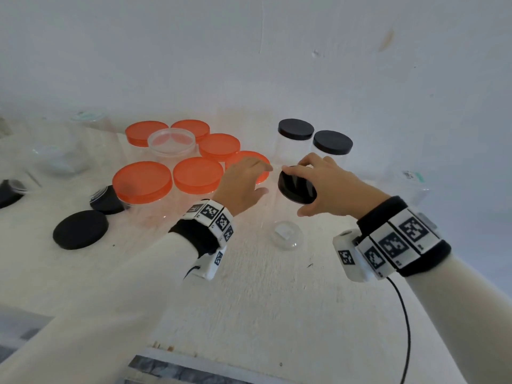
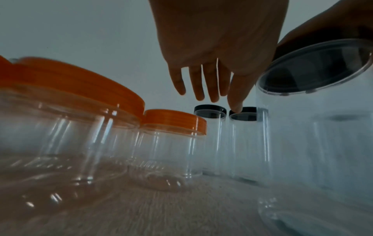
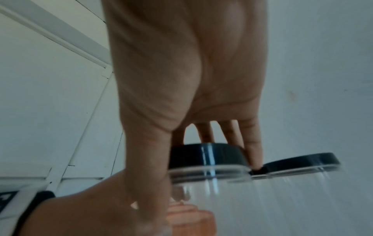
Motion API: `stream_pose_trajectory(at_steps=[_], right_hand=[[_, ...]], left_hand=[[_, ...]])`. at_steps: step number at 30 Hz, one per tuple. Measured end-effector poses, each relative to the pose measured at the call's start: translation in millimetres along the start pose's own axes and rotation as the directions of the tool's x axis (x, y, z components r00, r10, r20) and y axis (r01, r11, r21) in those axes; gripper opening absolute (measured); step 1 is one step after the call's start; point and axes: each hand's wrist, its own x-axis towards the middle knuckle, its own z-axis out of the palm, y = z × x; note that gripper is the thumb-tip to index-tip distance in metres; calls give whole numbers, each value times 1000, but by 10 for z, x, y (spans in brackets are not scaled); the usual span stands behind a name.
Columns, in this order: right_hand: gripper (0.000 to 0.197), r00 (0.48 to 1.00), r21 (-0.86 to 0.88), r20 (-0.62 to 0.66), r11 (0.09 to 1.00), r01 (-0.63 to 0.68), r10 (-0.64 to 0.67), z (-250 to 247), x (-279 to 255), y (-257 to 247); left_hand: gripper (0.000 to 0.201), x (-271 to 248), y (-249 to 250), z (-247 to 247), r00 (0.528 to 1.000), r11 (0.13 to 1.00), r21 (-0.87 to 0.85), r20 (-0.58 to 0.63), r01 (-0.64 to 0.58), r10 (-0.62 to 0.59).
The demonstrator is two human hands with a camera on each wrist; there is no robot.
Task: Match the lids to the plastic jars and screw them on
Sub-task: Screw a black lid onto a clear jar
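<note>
- Two hands at one clear jar: right hand grips black lid on top.
- Left hand, fingers straight and spread, empty, at lid's 9 o'clock.

Right hand grips black lid, seemingly atop clear jar.

Head cam looked down at our table from above; both wrist cams sat low, close in, facing forward, sharing the black-lidded jars by the wall.
</note>
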Motion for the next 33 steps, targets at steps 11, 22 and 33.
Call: stream_pose_trajectory(at_steps=[11, 22, 33], right_hand=[[74, 976, 19, -211, 998, -55, 58, 253, 227, 285], [67, 944, 73, -328, 997, -17, 40, 364, 514, 429], [65, 932, 47, -360, 998, -35, 50, 376, 677, 429]], left_hand=[[61, 215, -120, 257, 958, 955, 247, 191, 166, -216], [39, 180, -109, 360, 969, 957, 229, 123, 180, -212], [39, 168, -126, 362, 966, 954, 228, 121, 196, -228]])
